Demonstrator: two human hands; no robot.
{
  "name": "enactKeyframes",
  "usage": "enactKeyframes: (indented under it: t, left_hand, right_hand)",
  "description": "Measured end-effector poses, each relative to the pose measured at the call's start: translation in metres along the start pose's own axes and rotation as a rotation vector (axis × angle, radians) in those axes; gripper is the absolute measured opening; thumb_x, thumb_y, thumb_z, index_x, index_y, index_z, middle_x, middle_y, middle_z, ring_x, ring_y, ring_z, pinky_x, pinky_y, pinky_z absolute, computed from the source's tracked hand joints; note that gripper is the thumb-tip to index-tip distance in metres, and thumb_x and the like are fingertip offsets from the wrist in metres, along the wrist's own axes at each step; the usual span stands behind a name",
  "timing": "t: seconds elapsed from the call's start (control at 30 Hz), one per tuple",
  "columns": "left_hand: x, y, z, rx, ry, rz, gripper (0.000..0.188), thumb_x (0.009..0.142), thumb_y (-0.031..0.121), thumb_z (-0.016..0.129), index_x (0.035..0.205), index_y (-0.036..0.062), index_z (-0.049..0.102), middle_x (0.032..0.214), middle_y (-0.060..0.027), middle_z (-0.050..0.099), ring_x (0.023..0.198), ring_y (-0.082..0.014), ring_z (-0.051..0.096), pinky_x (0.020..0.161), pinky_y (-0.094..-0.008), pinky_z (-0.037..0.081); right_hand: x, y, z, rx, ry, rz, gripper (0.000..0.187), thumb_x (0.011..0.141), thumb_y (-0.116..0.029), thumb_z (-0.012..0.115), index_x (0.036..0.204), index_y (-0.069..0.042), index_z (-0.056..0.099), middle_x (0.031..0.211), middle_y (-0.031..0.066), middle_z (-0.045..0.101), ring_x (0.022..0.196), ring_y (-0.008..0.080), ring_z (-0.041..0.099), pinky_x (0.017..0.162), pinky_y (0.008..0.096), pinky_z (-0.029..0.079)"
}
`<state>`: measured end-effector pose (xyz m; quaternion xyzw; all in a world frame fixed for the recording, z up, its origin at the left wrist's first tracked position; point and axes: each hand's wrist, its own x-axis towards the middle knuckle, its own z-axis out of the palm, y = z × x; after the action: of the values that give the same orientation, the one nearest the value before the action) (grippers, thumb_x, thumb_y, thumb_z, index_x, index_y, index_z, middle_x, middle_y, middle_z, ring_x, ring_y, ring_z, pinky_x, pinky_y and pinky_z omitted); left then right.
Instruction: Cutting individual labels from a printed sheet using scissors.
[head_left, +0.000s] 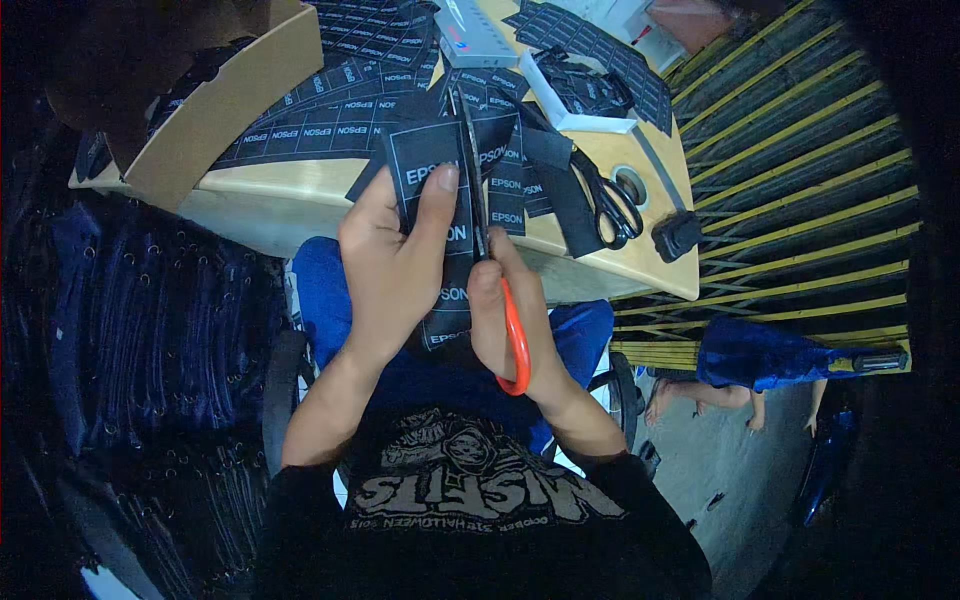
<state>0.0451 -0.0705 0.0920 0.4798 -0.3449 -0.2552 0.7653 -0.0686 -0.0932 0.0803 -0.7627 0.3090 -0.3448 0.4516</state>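
My left hand (395,270) grips a black label strip (418,150) with white lettering and thin white lines, its thumb pressed on the face. The strip hangs down between my hands, over my lap. My right hand (510,315) is closed round red-handled scissors (517,350). Their long dark blades point away from me and lie along the strip's right side; whether the blades are parted is hard to see. More printed black pieces (507,190) lie just beyond, on the wooden table (655,270).
Black-handled scissors (608,205) rest on the table at right, near a small black object (677,236). Behind are a white box (580,95) of dark pieces, printed black sheets (335,130) and cardboard (235,110). Dark zippered goods (160,330) pile up left. A person (760,355) is beside the yellow lattice gate (800,200).
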Motion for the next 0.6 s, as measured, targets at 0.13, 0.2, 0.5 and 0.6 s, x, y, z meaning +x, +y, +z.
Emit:
enactKeyframes:
  t: [0.13, 0.2, 0.5, 0.6]
  left_hand:
    - [0.003, -0.003, -0.005, 0.078, -0.028, 0.023, 0.014, 0.092, 0.01, 0.055, 0.096, -0.0017, 0.061, 0.08, 0.0027, 0.06, 0.071, -0.0014, 0.048, 0.061, -0.018, 0.04]
    - [0.003, -0.001, -0.003, 0.041, -0.026, -0.011, 0.014, 0.092, 0.011, 0.055, 0.096, -0.0016, 0.061, 0.081, 0.0029, 0.06, 0.07, -0.0014, 0.048, 0.061, -0.0179, 0.04]
    - [0.004, 0.002, -0.005, 0.025, -0.066, -0.029, 0.014, 0.092, 0.011, 0.055, 0.097, -0.0013, 0.061, 0.082, 0.0023, 0.06, 0.072, -0.0012, 0.05, 0.062, -0.0179, 0.041]
    - [0.005, 0.001, -0.006, 0.024, -0.068, -0.026, 0.014, 0.091, 0.01, 0.055, 0.097, -0.0014, 0.061, 0.082, 0.0017, 0.061, 0.072, -0.0012, 0.05, 0.062, -0.0177, 0.042]
  right_hand:
    - [0.002, -0.005, -0.001, -0.02, -0.037, 0.051, 0.034, 0.092, -0.031, 0.048, 0.098, 0.002, 0.044, 0.058, 0.0159, 0.053, 0.052, 0.0306, 0.057, 0.05, 0.0362, 0.042]
    - [0.003, -0.008, -0.002, 0.037, -0.052, 0.052, 0.035, 0.092, -0.032, 0.048, 0.097, 0.002, 0.044, 0.059, 0.0152, 0.054, 0.052, 0.0297, 0.058, 0.05, 0.0357, 0.042]
    - [0.01, -0.011, -0.006, 0.108, -0.061, -0.008, 0.032, 0.093, -0.03, 0.049, 0.101, 0.001, 0.044, 0.062, 0.0112, 0.052, 0.057, 0.0157, 0.051, 0.054, 0.0303, 0.041]
    - [0.012, -0.01, -0.007, 0.082, -0.081, 0.035, 0.033, 0.092, -0.031, 0.05, 0.101, 0.001, 0.044, 0.063, 0.0111, 0.051, 0.058, 0.0146, 0.05, 0.055, 0.03, 0.041]
